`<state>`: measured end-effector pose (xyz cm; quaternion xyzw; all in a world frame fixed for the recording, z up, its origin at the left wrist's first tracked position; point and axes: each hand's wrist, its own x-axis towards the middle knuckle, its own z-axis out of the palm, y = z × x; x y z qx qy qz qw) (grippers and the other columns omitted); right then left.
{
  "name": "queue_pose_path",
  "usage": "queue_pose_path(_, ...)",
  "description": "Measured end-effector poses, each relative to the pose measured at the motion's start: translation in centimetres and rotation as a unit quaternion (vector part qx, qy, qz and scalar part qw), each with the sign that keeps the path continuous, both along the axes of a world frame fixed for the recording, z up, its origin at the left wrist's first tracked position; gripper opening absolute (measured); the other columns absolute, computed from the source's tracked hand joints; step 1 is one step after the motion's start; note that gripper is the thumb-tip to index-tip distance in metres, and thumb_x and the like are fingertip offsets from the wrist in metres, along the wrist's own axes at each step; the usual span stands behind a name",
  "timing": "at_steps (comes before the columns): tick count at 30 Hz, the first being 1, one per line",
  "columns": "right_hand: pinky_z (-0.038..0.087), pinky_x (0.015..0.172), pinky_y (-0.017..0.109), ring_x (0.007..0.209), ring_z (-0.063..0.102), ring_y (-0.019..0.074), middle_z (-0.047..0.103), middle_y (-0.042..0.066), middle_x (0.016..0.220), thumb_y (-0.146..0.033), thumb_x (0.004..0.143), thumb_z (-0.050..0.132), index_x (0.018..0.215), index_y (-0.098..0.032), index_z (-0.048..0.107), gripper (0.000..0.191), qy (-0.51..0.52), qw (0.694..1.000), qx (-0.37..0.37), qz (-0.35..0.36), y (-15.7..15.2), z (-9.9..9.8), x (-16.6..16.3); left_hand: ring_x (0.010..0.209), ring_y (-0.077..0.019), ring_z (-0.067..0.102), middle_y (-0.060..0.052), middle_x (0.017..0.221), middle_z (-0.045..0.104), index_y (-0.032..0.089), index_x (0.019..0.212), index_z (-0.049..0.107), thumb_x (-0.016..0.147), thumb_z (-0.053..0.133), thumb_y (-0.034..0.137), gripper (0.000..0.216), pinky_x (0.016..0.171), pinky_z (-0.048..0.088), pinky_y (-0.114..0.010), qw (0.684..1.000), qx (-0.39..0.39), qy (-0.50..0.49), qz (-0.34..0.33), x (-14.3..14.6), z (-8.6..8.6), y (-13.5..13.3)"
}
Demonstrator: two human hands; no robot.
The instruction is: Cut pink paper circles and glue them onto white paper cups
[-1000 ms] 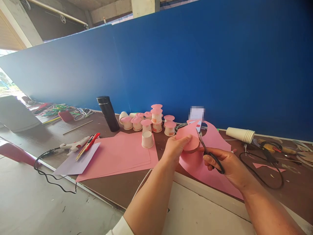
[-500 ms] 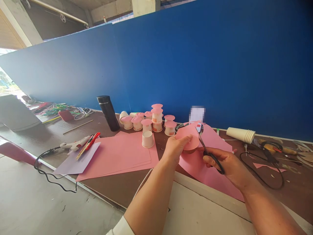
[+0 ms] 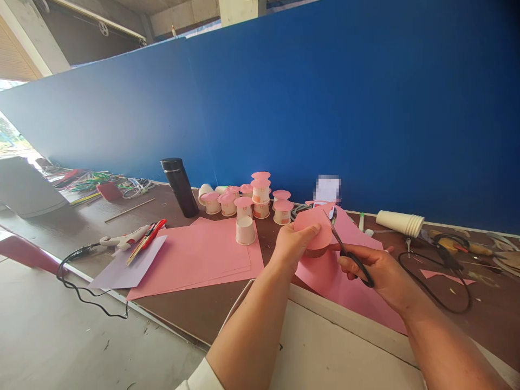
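My left hand (image 3: 293, 245) pinches the rounded part of a pink paper sheet (image 3: 341, 276) held above the brown table. My right hand (image 3: 379, 273) is closed through the black handles of a pair of scissors (image 3: 345, 249), whose blades point up and cut along the rounded edge of the paper. The rest of the sheet hangs down over the table's front edge. A single white paper cup (image 3: 245, 230) stands upside down on a stack of pink sheets (image 3: 199, 257) to the left of my hands.
Several pink-topped paper cups (image 3: 254, 197) are clustered by the blue wall beside a black flask (image 3: 179, 187). A glue gun (image 3: 122, 240), red cutter (image 3: 148, 238) and grey sheet (image 3: 128, 268) lie left. Stacked white cups (image 3: 400, 223) and black cables (image 3: 442, 271) lie right.
The scissors have advanced slightly along the curved cut, and the loose part of the pink sheet has shifted a little. Both hands stay in about the same place.
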<state>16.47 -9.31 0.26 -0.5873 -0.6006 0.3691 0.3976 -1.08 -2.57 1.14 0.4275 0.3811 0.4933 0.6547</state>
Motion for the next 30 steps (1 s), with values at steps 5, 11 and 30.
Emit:
queue_pose_path(5, 0.041, 0.057, 0.028, 0.064, 0.050, 0.0162, 0.057, 0.000, 0.064, -0.057, 0.077, 0.071, 0.117, -0.025, 0.074, 0.051, 0.000, 1.000, 0.002, -0.004, -0.22, 0.07, 0.02, 0.088, -0.0234, 0.067, -0.011, 0.094, 0.074, 0.012, 0.090, 0.075, 0.067, 0.079, 0.033, 0.031, 0.083, 0.052, -0.033, 1.000, -0.005, -0.012, -0.006, 0.06, -0.11, 0.11)
queue_pose_path(11, 0.046, 0.064, 0.029, 0.067, 0.051, 0.0162, 0.059, 0.000, 0.066, -0.055, 0.080, 0.070, 0.116, -0.025, 0.074, 0.047, 0.007, 1.000, 0.012, 0.006, -0.18, 0.04, -0.25, 0.090, -0.0238, 0.067, -0.012, 0.097, 0.074, 0.012, 0.091, 0.075, 0.067, 0.080, 0.034, 0.033, 0.084, 0.052, -0.034, 1.000, -0.010, -0.022, -0.003, 0.24, -0.18, 0.08)
queue_pose_path(30, 0.044, 0.061, 0.030, 0.063, 0.051, 0.0161, 0.057, 0.000, 0.064, -0.054, 0.078, 0.071, 0.115, -0.022, 0.075, 0.049, 0.016, 1.000, 0.025, -0.001, -0.02, -0.32, 0.07, 0.085, -0.0218, 0.067, -0.012, 0.094, 0.074, 0.012, 0.091, 0.075, 0.068, 0.079, 0.033, 0.032, 0.079, 0.052, -0.032, 0.999, -0.016, -0.036, -0.018, 0.43, -0.66, 0.22)
